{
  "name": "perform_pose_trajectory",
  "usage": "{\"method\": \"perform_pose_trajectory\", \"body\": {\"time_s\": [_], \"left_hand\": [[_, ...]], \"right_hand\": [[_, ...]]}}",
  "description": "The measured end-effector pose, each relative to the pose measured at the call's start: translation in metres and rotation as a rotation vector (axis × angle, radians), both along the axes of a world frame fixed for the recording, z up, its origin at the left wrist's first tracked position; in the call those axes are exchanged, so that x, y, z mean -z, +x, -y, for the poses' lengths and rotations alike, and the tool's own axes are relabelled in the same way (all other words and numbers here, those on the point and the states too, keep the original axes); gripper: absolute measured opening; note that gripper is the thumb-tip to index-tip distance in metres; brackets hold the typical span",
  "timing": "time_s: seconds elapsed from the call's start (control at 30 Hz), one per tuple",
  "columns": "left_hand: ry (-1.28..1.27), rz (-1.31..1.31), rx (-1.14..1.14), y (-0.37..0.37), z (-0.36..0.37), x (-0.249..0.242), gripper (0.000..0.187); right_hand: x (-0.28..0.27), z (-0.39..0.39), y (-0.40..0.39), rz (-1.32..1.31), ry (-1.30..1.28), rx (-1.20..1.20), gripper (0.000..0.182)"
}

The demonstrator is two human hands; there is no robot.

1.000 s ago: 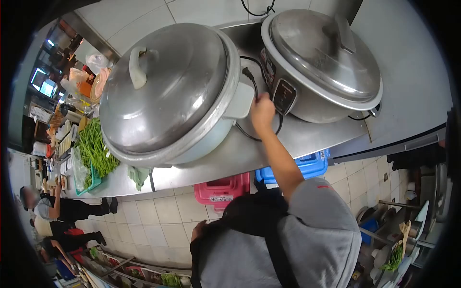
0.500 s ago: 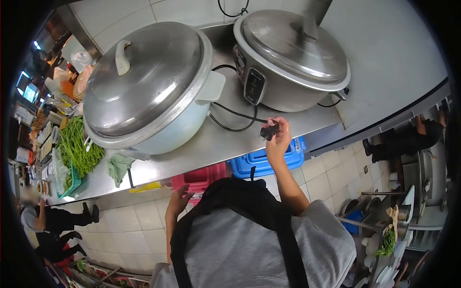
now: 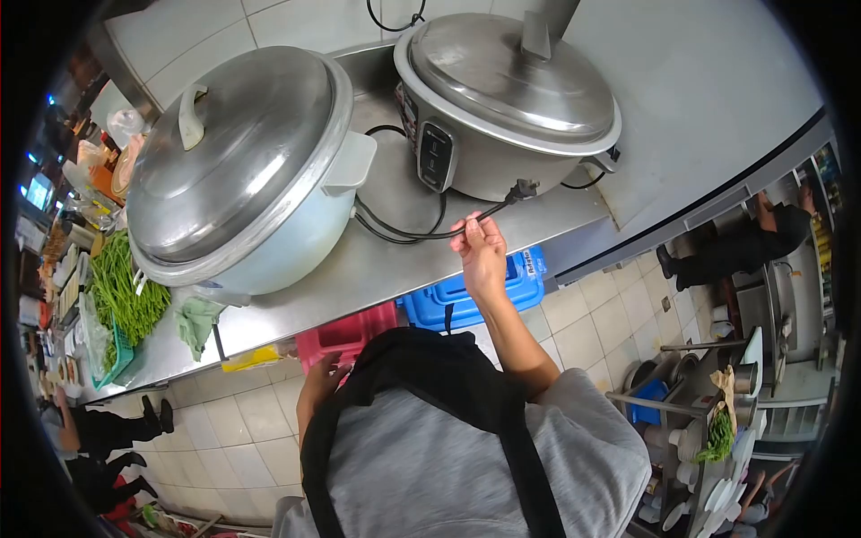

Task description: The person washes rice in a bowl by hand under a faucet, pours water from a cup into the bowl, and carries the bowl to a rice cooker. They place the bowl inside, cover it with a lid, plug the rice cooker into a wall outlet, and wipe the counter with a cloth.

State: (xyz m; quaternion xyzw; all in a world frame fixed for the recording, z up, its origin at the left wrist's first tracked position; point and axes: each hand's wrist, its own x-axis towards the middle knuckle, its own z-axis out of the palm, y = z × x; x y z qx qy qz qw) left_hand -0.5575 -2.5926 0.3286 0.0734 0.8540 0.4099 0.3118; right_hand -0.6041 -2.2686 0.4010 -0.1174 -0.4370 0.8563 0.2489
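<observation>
My right hand (image 3: 482, 255) pinches a black power cord (image 3: 421, 237) just behind its plug (image 3: 522, 190), whose prongs point up and to the right. The plug hangs over the counter in front of a steel rice cooker (image 3: 511, 134) with a dark control panel. The cord runs left toward a larger pale-blue rice cooker (image 3: 278, 224) under a domed metal lid. Low beside my apron, my left hand (image 3: 321, 381) hangs with its fingers loosely apart, holding nothing I can see. It is nearest to a red plastic container (image 3: 345, 334) below the counter edge; the apron hides part of it.
Both cookers stand on a steel counter (image 3: 377, 278). Leafy greens (image 3: 126, 287) in a green basket and a green cloth (image 3: 197, 325) lie left. A blue lidded container (image 3: 448, 305) sits below. Other people (image 3: 749, 242) stand at right and lower left. A dish rack (image 3: 691, 421) is behind right.
My right hand has shifted its grip from the plug to the cord behind it, so the plug now sticks out to the right. My left hand has lowered slightly, and the view has shifted.
</observation>
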Motion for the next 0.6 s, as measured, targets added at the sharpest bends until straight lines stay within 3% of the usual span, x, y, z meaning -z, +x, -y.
{"method": "perform_pose_trajectory", "body": {"time_s": [0.27,0.33,0.37,0.43,0.5,0.6], "left_hand": [[-0.010,0.026,-0.070,0.009,0.001,0.014,0.045],[0.087,-0.304,-0.092,0.006,-0.005,0.011,0.040],[0.084,-0.298,-0.091,0.003,-0.013,-0.002,0.040],[0.189,-0.517,-0.082,-0.010,-0.035,-0.049,0.039],[0.144,-0.894,0.023,-0.024,-0.057,-0.082,0.044],[0.291,-1.111,0.181,-0.039,-0.103,-0.143,0.044]], "right_hand": [[0.004,-0.005,0.000,-0.137,-0.033,-0.162,0.006],[0.004,-0.004,0.002,-0.152,0.001,-0.185,0.006],[0.004,-0.004,0.003,-0.167,0.036,-0.210,0.006],[0.005,-0.003,0.004,-0.190,0.031,-0.230,0.006],[0.006,-0.002,0.005,-0.257,0.077,-0.263,0.006],[-0.001,0.002,0.006,-0.247,0.104,-0.315,0.006]]}}
